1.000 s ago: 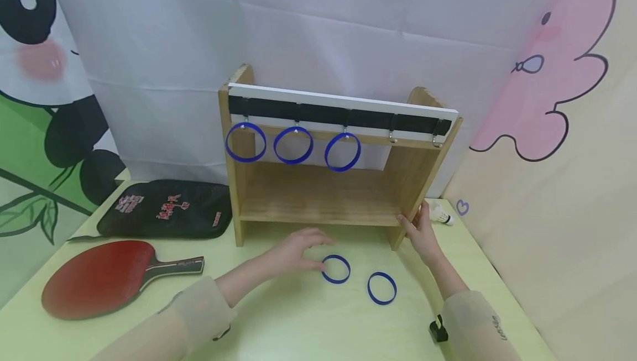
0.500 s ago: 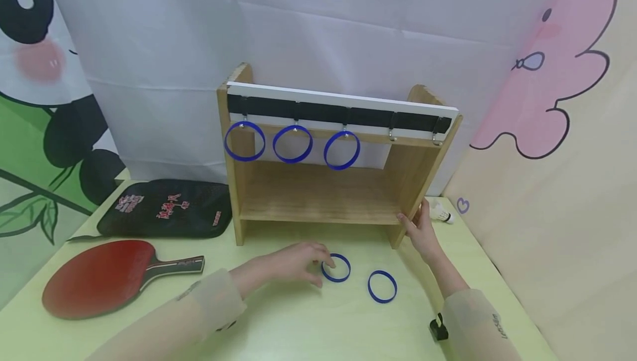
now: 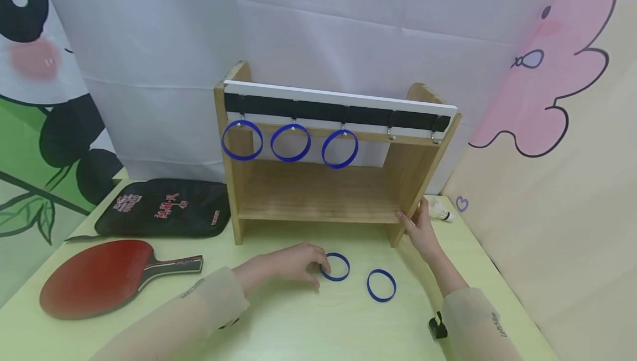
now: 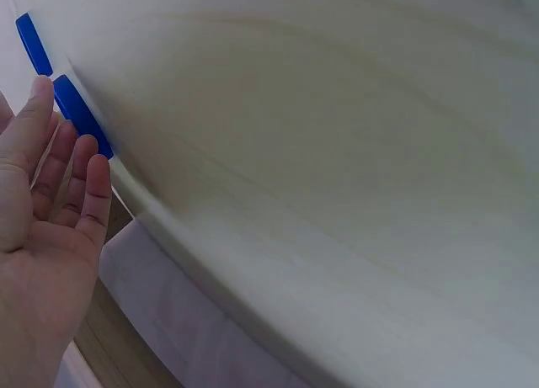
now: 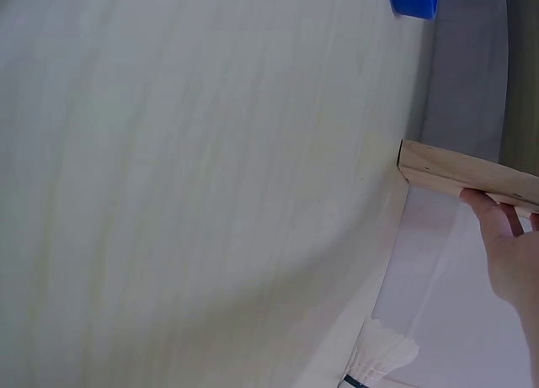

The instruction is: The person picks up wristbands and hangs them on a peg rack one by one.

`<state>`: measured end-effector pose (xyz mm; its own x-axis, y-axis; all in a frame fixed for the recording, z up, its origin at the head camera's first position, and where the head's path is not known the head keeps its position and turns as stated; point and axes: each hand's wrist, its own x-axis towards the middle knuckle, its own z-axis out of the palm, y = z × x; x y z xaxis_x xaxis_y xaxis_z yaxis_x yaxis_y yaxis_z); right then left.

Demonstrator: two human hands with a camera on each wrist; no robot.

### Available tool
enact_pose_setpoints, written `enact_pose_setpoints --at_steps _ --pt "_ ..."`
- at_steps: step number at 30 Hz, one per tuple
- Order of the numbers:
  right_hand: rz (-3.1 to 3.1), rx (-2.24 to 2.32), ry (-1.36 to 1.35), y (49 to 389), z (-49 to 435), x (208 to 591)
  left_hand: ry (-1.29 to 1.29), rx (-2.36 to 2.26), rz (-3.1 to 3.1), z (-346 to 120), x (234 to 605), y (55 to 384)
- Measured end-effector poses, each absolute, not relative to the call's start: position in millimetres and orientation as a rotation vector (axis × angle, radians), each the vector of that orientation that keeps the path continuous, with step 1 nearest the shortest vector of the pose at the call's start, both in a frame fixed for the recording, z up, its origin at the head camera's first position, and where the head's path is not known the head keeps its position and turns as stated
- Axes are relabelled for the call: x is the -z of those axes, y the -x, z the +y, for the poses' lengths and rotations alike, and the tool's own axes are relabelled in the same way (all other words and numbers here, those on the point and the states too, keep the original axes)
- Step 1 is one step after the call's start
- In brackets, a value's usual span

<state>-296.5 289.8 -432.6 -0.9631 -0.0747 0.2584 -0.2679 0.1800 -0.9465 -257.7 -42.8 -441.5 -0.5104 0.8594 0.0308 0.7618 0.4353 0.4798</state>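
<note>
Loosely spread left hand (image 3: 297,263) at a blue ring (image 4: 80,108), right hand (image 3: 423,234) clasped round a wooden rack (image 3: 318,192).

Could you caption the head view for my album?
Left hand at a blue ring on the table, right hand holding a wooden rack with three blue rings on hooks.

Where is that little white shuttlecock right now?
In the head view, the shuttlecock lies on the table right of the wooden rack, just beyond the right hand; the right wrist view shows part of it at the bottom edge.
</note>
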Motion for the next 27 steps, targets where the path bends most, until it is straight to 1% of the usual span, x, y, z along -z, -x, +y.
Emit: enact_pose_setpoints --at_steps 6,11,17,27 --pt "-2.3 -1.899 -0.339 287.2 283.6 419.7 -1.399 -0.624 2.474 -39.6 442.6 257.9" --pt "-2.287 -1.919 -0.331 293.2 287.5 427.4 -1.361 -0.664 2.454 -37.2 445.0 259.1" --pt "-2.291 -1.903 -0.326 287.1 281.8 421.2 -1.324 -0.765 2.469 -38.1 446.0 261.1" --pt "-2.288 -1.895 -0.34 297.1 289.8 434.0 -1.373 -0.86 2.508 -40.9 438.2 259.9"
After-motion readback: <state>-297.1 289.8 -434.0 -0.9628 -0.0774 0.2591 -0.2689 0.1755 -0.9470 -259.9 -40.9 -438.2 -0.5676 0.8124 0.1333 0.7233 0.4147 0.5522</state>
